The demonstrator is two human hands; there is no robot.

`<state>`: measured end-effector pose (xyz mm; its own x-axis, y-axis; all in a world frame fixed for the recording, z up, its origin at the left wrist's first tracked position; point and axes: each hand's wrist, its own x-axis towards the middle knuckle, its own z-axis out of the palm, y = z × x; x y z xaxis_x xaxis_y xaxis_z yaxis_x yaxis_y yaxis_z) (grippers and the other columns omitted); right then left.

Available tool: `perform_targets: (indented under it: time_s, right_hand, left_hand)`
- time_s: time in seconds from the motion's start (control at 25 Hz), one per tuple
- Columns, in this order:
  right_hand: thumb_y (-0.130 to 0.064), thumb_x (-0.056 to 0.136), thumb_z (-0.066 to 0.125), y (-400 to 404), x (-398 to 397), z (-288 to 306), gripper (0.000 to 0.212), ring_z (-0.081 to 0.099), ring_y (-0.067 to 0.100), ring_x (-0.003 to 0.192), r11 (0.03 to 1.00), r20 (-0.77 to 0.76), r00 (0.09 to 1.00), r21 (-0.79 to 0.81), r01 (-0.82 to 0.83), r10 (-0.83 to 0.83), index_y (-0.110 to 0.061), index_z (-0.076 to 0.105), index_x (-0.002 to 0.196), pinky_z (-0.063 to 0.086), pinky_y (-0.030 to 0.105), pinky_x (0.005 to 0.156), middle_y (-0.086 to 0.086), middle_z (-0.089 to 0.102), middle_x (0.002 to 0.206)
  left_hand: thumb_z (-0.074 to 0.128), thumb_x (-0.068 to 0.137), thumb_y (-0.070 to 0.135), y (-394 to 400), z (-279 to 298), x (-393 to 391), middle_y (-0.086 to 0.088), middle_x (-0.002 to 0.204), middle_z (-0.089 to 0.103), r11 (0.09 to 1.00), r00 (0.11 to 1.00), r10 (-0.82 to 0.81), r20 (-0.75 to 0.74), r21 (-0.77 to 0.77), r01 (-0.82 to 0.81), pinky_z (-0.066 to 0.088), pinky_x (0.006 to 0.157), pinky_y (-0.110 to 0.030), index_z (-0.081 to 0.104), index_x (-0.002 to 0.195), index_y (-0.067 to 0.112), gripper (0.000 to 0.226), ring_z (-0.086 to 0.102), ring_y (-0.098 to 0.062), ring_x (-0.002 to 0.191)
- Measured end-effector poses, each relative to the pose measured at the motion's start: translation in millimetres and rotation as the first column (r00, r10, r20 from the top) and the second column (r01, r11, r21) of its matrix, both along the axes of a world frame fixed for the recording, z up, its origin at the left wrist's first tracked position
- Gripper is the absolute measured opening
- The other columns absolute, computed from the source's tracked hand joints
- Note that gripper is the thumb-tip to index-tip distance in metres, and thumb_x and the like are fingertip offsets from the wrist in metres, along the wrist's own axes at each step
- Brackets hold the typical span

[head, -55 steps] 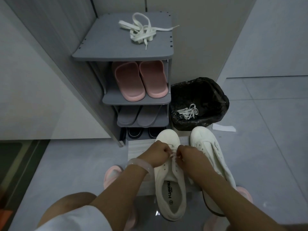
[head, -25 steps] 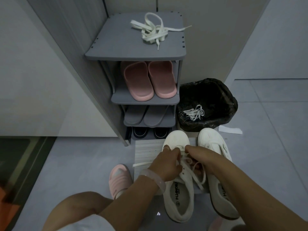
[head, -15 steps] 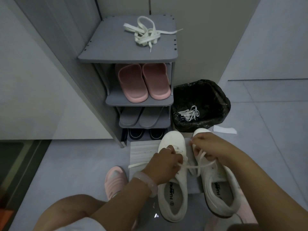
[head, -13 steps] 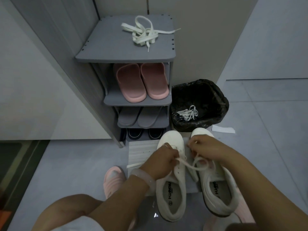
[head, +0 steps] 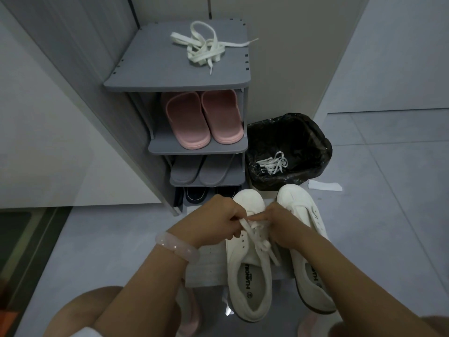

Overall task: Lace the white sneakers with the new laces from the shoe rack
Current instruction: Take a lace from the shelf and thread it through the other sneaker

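I crouch on the gray floor (head: 388, 215) with two white sneakers in front of me. The left sneaker (head: 249, 276) and the right sneaker (head: 307, 215) sit side by side with their toes pointing away from me, toward the shoe rack (head: 145, 69). They rest partly on a pale sheet (head: 206, 268) that lies on the floor. My left hand (head: 213, 220) is over the left sneaker, and its fingers are curled tight around a white lace (head: 255, 237). I wear a pale pink bracelet (head: 177, 246) on that wrist. My right hand (head: 281, 224) is just beside my left hand, and its fingertips pinch the same lace near the front holes of the left sneaker. Loose ends of the lace hang down over the tongue of that sneaker. On the top shelf of the rack, far from me, lies a loose pile of white laces (head: 204, 47). On the next shelf down sit two pink slippers (head: 204, 117). Under them are gray slippers (head: 201, 170), and dark shoes (head: 194, 194) are on the lowest shelf. To the right of the rack is a bin with a black bag (head: 286, 132), and a small bunch of white laces (head: 272, 164) lies inside it. A white scrap of paper (head: 325, 186) lies on the floor near the bin.
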<state>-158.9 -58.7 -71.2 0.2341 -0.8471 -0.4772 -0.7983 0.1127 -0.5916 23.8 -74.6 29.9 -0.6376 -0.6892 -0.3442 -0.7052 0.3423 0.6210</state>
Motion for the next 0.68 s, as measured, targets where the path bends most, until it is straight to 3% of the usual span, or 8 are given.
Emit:
perform_targets:
  time_s: [0.16, 0.24, 0.32, 0.4, 0.48, 0.52, 0.6, 0.68]
  right_hand:
    - [-0.001, 0.090, 0.049, -2, -1, -2, 0.046, 0.051, 0.025, 0.117, 0.997, -0.069, 0.997, -0.058, -0.048, 0.044, -0.021, 0.054, 0.131, 0.030, 0.008, 0.080, 0.009, 0.048, 0.131]
    - [0.000, 0.088, 0.047, 1, 0, 2, 0.048, 0.055, 0.025, 0.110, 0.996, -0.077, 0.994, -0.053, -0.077, 0.073, -0.027, 0.058, 0.126, 0.036, 0.013, 0.085, 0.009, 0.052, 0.127]
    - [-0.008, 0.083, 0.046, 6, 1, 13, 0.047, 0.058, 0.026, 0.099, 0.992, -0.044, 0.993, -0.057, -0.113, 0.110, -0.038, 0.060, 0.117, 0.045, 0.025, 0.090, 0.013, 0.060, 0.114]
    - [-0.011, 0.079, 0.049, 11, 5, 37, 0.042, 0.059, 0.027, 0.096, 0.991, 0.090, 0.990, -0.082, -0.103, 0.110, -0.039, 0.061, 0.108, 0.050, 0.035, 0.089, 0.011, 0.063, 0.105]
    - [0.003, 0.082, 0.050, 15, 7, 65, 0.036, 0.057, 0.022, 0.102, 0.999, 0.281, 0.959, -0.045, -0.006, 0.018, -0.022, 0.065, 0.104, 0.047, 0.019, 0.086, 0.005, 0.063, 0.106]
    - [0.006, 0.083, 0.047, 17, 7, 78, 0.032, 0.059, 0.023, 0.100, 0.996, 0.379, 0.922, 0.010, 0.086, -0.083, -0.015, 0.066, 0.097, 0.045, 0.014, 0.081, 0.006, 0.065, 0.102]
    - [0.006, 0.080, 0.042, 21, 4, 91, 0.022, 0.066, 0.026, 0.088, 0.946, 0.553, 0.768, 0.205, 0.251, -0.324, 0.000, 0.063, 0.079, 0.049, 0.019, 0.074, 0.019, 0.068, 0.082]
    - [0.011, 0.075, 0.035, 20, 0, 93, 0.026, 0.067, 0.024, 0.066, 0.855, 0.597, 0.612, 0.340, 0.392, -0.519, -0.003, 0.054, 0.064, 0.049, 0.027, 0.070, 0.015, 0.058, 0.057]
  left_hand:
    - [0.054, 0.088, 0.005, 3, 12, 7, 0.000, 0.073, 0.069, 0.996, 0.999, -0.035, -0.010, 0.082, 0.035, 0.054, 0.069, -0.022, 0.071, 0.091, 0.004, 0.017, 0.063, -0.007, 0.059]
    - [0.055, 0.089, 0.007, 4, 13, 7, 0.003, 0.072, 0.067, 0.991, 0.999, -0.033, -0.021, 0.128, 0.036, 0.054, 0.070, -0.020, 0.072, 0.094, 0.008, 0.018, 0.063, -0.005, 0.060]
    - [0.055, 0.089, 0.006, 2, 13, 2, 0.003, 0.077, 0.070, 0.997, 0.996, 0.028, -0.079, 0.073, -0.022, 0.051, 0.068, -0.013, 0.072, 0.097, 0.012, 0.020, 0.062, 0.000, 0.061]
    - [0.055, 0.090, 0.009, 0, 12, -3, 0.000, 0.087, 0.073, 0.993, 0.978, 0.115, -0.173, -0.006, -0.118, 0.047, 0.068, -0.008, 0.072, 0.100, 0.014, 0.020, 0.063, -0.002, 0.068]
    - [0.054, 0.092, 0.012, 0, 12, -10, 0.002, 0.089, 0.071, 0.985, 0.952, 0.171, -0.252, 0.029, -0.169, 0.045, 0.074, -0.010, 0.070, 0.105, 0.014, 0.021, 0.063, -0.005, 0.078]
    - [0.053, 0.092, 0.011, 0, 12, -12, 0.005, 0.084, 0.069, 0.981, 0.940, 0.191, -0.281, 0.071, -0.178, 0.046, 0.075, -0.011, 0.069, 0.106, 0.013, 0.022, 0.063, -0.005, 0.077]
    - [0.051, 0.092, 0.011, 0, 7, -12, 0.007, 0.077, 0.064, 0.967, 0.927, 0.254, -0.277, 0.085, -0.240, 0.048, 0.073, -0.017, 0.068, 0.101, 0.012, 0.019, 0.061, -0.005, 0.068]
    - [0.053, 0.092, 0.017, 1, -2, -8, 0.004, 0.084, 0.060, 0.959, 0.949, 0.273, -0.159, -0.033, -0.281, 0.047, 0.076, -0.024, 0.064, 0.101, 0.013, 0.015, 0.055, -0.007, 0.071]
